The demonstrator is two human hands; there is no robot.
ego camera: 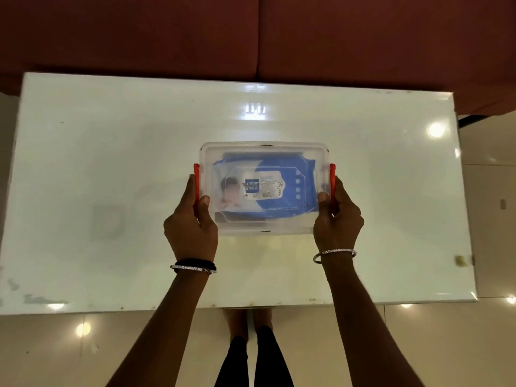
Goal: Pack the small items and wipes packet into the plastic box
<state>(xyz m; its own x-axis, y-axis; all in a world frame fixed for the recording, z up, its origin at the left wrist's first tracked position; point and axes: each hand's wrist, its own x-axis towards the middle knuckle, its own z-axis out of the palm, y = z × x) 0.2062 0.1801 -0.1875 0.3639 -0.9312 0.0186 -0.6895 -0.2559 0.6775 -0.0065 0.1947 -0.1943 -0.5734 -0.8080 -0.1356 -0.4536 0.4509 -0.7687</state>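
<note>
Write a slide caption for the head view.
Left hand and right hand grip the red-latched ends of a lidded clear plastic box holding a blue wipes packet, at a glossy white table.

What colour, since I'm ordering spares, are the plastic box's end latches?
Red, on both latches; the head view shows them at the plastic box's ends.

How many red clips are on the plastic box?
2: one red clip at the box's left end by the left hand, one at its right end by the right hand.
</note>
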